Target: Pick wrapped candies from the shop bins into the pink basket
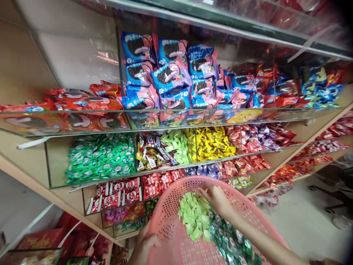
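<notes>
My left hand (146, 241) grips the left side of a pink perforated plastic basket (168, 206), its fingers wrapped around the wall. Inside the basket lies a pile of light green wrapped candies (195, 217). Beside it, to the right, are dark green wrapped candies (231, 241). My right hand (216, 198) reaches over the basket's right side, fingers curled down at the upper edge of the light green pile. Whatever its fingertips hold, if anything, is hidden.
Glass-fronted shelves rise before me. One compartment holds green candies (100, 156), another mixed bars and light green candies (176, 145), another yellow candies (212, 143). Blue-pink cookie packs (171, 75) are stacked above, red-white packets (118, 193) below. A black wheeled chair base (331, 195) stands right.
</notes>
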Available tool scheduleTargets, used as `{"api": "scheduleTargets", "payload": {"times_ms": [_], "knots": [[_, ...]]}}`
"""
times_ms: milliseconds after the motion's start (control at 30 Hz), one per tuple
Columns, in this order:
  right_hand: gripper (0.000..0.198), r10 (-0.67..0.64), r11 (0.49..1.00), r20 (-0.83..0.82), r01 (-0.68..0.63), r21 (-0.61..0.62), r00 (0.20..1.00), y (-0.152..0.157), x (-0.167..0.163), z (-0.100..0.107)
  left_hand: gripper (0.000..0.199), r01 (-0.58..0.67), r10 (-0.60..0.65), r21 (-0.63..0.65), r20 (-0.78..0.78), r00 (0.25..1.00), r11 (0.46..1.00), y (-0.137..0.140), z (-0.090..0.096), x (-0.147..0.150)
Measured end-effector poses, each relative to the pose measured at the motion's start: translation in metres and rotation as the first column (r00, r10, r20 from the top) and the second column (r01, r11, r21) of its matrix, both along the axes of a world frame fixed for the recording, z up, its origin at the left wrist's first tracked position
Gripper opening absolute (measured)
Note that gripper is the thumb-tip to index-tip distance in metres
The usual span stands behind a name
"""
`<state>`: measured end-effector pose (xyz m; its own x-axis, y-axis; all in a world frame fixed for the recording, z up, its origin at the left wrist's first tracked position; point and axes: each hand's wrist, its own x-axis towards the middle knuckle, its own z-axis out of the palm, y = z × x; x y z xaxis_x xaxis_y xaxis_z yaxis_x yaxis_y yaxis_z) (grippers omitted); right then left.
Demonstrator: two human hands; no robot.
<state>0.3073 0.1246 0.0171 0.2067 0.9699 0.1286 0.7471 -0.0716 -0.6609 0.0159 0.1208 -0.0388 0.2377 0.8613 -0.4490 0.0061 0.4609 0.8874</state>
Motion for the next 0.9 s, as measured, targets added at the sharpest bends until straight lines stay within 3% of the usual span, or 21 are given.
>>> {"api": "scheduleTargets", "payload": {"times_ms": [100,167,233,300,400,533,767,900], "knots": [[0.034,0.176,0.968,0.214,-0.208,0.141,0.961,0.004,-0.021,0.065,0.068,-0.004,0.004,0.003,0.024,1.0,1.0,-0.002,0.005,0.002],[0.032,0.191,0.935,0.354,-0.28,0.218,0.916,0.018,-0.038,0.106,0.067,0.005,-0.007,0.02,0.097,0.995,1.0,-0.005,0.013,0.004],[0.026,0.168,0.938,0.49,-0.291,0.186,0.855,0.04,-0.054,0.137,0.066,0.04,-0.054,0.065,0.222,0.974,0.997,-0.008,0.022,0.005],[0.021,0.112,0.969,0.614,-0.224,0.108,0.781,0.066,-0.067,0.154,0.065,0.08,-0.112,0.114,0.311,0.944,0.99,-0.009,0.029,0.005],[0.024,0.034,0.997,0.71,-0.07,0.021,0.703,0.099,-0.079,0.159,0.063,0.109,-0.154,0.151,0.332,0.931,0.983,-0.008,0.032,0.004],[0.029,-0.006,0.997,0.72,0.058,-0.048,0.694,0.119,-0.08,0.154,0.068,0.122,-0.199,0.234,0.345,0.917,0.965,-0.005,0.028,0.006],[0.028,0.007,0.998,0.756,0.04,-0.044,0.655,0.123,-0.073,0.151,0.064,0.148,-0.181,0.132,0.284,0.942,0.98,-0.004,0.029,-0.001],[0.026,-0.034,0.996,0.733,-0.034,0.079,0.679,0.091,-0.075,0.163,0.064,0.098,-0.141,0.147,0.317,0.938,0.984,-0.004,0.028,0.002]]}}
